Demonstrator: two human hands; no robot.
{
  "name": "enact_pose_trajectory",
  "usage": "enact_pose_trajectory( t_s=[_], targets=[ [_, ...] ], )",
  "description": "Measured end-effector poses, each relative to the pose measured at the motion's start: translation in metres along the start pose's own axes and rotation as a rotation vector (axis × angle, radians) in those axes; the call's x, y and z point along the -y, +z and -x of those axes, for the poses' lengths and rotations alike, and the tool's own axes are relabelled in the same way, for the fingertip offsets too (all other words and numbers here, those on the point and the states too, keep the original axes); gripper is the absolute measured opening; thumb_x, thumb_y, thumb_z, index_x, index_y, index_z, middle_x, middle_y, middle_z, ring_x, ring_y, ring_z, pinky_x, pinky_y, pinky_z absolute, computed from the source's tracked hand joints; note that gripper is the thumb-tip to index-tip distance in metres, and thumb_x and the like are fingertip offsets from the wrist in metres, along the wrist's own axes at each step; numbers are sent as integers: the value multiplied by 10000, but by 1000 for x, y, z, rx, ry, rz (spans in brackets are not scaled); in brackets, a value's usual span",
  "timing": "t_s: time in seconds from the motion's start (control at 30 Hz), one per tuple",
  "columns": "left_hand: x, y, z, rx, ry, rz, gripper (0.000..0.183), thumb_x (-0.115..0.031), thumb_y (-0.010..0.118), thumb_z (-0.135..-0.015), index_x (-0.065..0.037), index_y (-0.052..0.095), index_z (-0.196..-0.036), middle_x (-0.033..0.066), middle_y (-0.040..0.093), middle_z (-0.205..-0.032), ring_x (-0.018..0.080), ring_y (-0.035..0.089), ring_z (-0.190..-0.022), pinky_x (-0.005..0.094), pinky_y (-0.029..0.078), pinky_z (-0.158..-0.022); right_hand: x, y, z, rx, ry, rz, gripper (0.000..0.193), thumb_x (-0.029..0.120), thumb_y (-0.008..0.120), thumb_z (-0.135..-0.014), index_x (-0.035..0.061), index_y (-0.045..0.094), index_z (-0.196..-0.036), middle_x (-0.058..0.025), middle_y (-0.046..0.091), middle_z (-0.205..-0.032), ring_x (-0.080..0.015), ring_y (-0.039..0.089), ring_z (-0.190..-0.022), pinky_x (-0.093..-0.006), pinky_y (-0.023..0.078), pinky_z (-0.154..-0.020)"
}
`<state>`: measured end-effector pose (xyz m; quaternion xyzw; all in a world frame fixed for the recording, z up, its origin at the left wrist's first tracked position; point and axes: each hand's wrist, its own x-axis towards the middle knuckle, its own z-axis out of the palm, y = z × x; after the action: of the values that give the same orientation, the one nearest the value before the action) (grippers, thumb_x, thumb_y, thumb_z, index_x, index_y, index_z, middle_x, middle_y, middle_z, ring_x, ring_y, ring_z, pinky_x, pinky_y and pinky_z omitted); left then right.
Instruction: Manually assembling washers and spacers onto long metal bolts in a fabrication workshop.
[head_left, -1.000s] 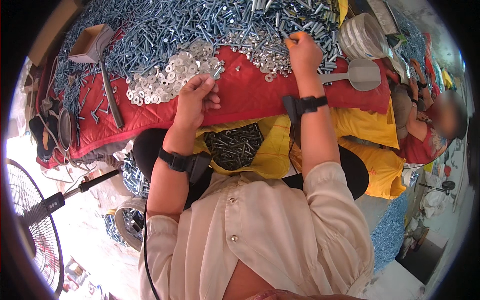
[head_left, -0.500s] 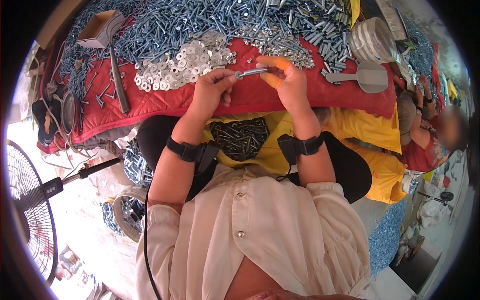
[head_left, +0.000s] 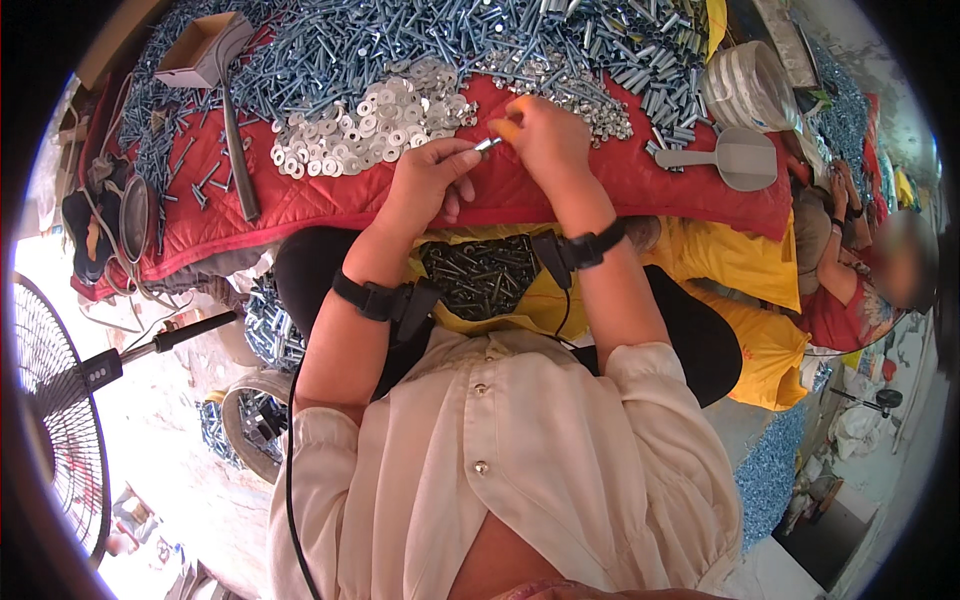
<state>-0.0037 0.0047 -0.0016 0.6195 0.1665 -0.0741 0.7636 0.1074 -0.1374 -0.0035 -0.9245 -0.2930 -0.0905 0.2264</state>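
Holding 1 metal fastener (head_left: 487,144), left hand (head_left: 424,180)

I see the left forearm (head_left: 350,345) slanting toward one o'clock, the right forearm (head_left: 622,302) toward eleven, the left hand (head_left: 428,182) and right hand (head_left: 548,140) pinching close together.

Bright scene, white glare lower left, washed-out floor (head_left: 165,425), fisheye-bent edges, black corners
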Motion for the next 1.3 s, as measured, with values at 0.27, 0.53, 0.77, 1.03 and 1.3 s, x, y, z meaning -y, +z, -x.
enact_pose_trajectory(
  t_s=[0.27,0.53,0.77,1.03,1.3],
  targets=[
    [-4,-2,1,-111,43,108,220,-173,565,-876,0,590,-1010,45,586,-613,77,497,-426,197,406,-383,6,-12,7,125,265,-835,231,72,641,-742,72,655,-972,-80,657,-825,-170,634,-704,-276,493,-644],
    [3,-2,0,14,36,43,203,-162,575,-871,-11,592,-1006,29,592,-628,71,524,-464,198,424,-408,24,-45,27,55,-69,-720,179,16,675,-715,38,678,-893,-57,616,-819,-161,591,-748,-263,459,-674],
    [3,3,2,11,93,12,190,-146,571,-872,-6,593,-998,31,590,-638,76,530,-474,194,430,-437,13,-38,32,145,249,-533,142,153,720,-728,37,673,-794,-42,611,-733,-177,595,-661,-284,460,-599],
    [-5,1,6,29,89,130,205,-143,563,-874,-8,577,-1027,55,606,-691,93,547,-508,200,434,-449,10,-34,38,118,207,-1112,417,407,536,-861,17,654,-949,-90,615,-1017,-172,588,-902,-317,444,-822],
    [-1,2,3,124,128,217,200,-149,556,-879,-10,577,-1021,80,615,-716,118,557,-519,231,471,-477,-12,-29,44,198,135,-1417,797,655,212,-868,-3,591,-1110,-144,535,-1224,-247,442,-1179,-385,282,-1009]
  ],
)
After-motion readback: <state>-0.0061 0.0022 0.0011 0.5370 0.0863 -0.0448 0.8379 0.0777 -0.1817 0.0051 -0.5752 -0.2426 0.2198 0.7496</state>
